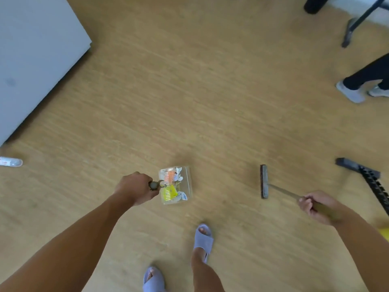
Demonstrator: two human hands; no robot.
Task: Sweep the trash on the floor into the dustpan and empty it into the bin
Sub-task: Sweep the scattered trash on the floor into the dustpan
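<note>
Dustpan (176,185): clear, boxy plastic pan, lower centre of frame, seen from above over the wood-grain floor (210,102). Whether it rests on the floor or hangs just above cannot be told. Inside it: trash (171,186) made up of an orange comb-like ribbed piece, a yellow ribbed piece, and crumpled white scraps along the right and lower sides.

Left hand (134,189): closed in a fist around the dustpan handle (154,185), a dull metallic-looking stub with a hook-shaped end. The pan lies immediately right of this hand, joined to it by the handle.

Broom (264,181): flat, narrow rectangular head, dark bristles on its left edge, grey back; it stands vertical in the frame, right of the pan and well apart from it. A thin metal shaft runs from the head down-right to a yellowish-brown grip.

Right hand (315,207): fingers wrapped around that grip, lower right of frame.

Floor: tan laminate, fine horizontal grain, matte; image is motion-blurred.

Lower centre: two feet in soft lavender open-toe slippers (203,241).

Outward: pale grey flat-sided cabinet (31,60) at upper left; a small white bottle-like item (10,161) at the left edge, lying on the floor. Right edge: black ribbed stand leg (366,175); another person's dark trouser leg and grey shoes (350,92).
</note>
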